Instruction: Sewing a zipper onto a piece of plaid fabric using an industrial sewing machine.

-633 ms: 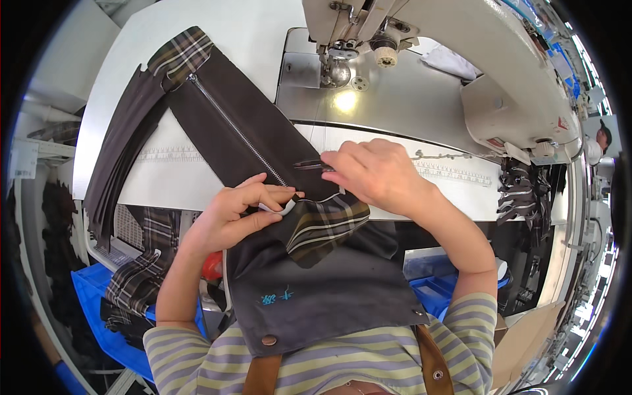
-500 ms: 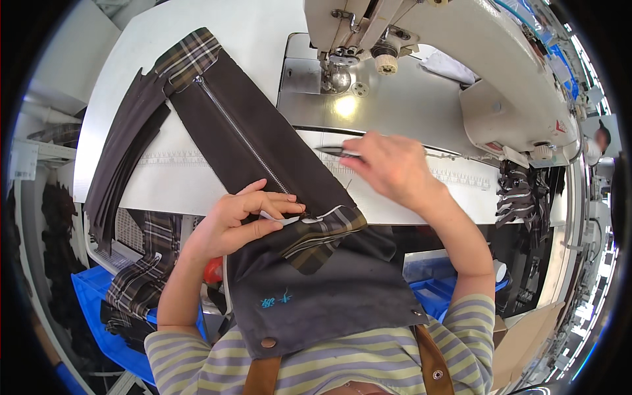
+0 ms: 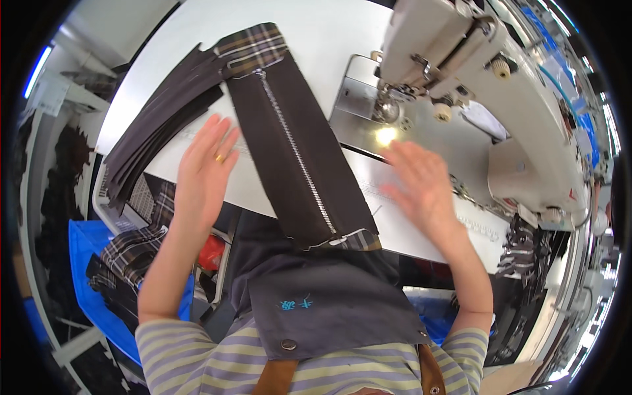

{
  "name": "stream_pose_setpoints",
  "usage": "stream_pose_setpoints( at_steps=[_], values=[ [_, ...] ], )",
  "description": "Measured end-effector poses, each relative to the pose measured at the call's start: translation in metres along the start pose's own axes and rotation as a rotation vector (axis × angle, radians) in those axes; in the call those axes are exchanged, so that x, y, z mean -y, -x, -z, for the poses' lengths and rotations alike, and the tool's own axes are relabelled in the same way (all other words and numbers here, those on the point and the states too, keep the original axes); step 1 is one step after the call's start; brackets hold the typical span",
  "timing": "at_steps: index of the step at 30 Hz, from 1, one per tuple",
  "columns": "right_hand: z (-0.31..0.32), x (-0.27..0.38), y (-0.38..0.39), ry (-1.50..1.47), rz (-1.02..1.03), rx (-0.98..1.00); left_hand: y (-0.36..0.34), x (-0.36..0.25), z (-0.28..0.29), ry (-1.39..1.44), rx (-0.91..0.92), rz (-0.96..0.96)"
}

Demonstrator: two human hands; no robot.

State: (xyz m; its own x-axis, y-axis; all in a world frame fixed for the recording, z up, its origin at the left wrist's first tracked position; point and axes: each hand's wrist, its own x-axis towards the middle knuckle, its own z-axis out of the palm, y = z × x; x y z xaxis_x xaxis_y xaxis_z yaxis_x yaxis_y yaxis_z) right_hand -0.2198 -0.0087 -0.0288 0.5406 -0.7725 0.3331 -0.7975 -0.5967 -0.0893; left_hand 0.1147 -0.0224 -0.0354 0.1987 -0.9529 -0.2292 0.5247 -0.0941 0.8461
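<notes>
A long dark fabric panel (image 3: 263, 138) with a silver zipper (image 3: 299, 164) lies slanting across the white table. Its far end carries a plaid piece (image 3: 253, 49), and a smaller plaid piece (image 3: 362, 241) with a pale edge is at its near end, by the table edge. My left hand (image 3: 205, 164) hovers left of the panel, open, fingers stretched out and a ring on one. On the panel's other side my right hand (image 3: 421, 187) is raised, somewhat blurred, with fingers extended; nothing shows in it. Neither hand touches the panel.
A sewing machine (image 3: 461, 66) stands at the back right, its lamp lighting the metal plate (image 3: 355, 125). Stacked dark strips (image 3: 158, 125) drape over the table's left side. Below them is a blue bin (image 3: 89, 283) with plaid pieces. Cut scraps (image 3: 523, 243) hang at the right edge.
My left hand has let go of the panel's near end and moved away leftward. Dark thread snips no longer show in my right hand. The near plaid piece now lies flatter.
</notes>
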Motion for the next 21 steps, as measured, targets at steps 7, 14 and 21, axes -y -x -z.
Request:
stream_pose_setpoints(
  at_steps=[7,14,21],
  values=[
    [-0.03,0.059,-0.027,-0.2,0.121,0.16,-0.072,0.011,-0.067,-1.316,0.619,-0.386],
    [-0.028,0.038,-0.007,-0.258,0.094,-0.029,0.044,-0.049,0.035,-0.723,-0.114,-0.406],
    [-0.021,0.026,-0.006,-0.201,0.039,-0.096,0.232,-0.171,0.365,-0.53,-0.872,-0.336]
  ],
)
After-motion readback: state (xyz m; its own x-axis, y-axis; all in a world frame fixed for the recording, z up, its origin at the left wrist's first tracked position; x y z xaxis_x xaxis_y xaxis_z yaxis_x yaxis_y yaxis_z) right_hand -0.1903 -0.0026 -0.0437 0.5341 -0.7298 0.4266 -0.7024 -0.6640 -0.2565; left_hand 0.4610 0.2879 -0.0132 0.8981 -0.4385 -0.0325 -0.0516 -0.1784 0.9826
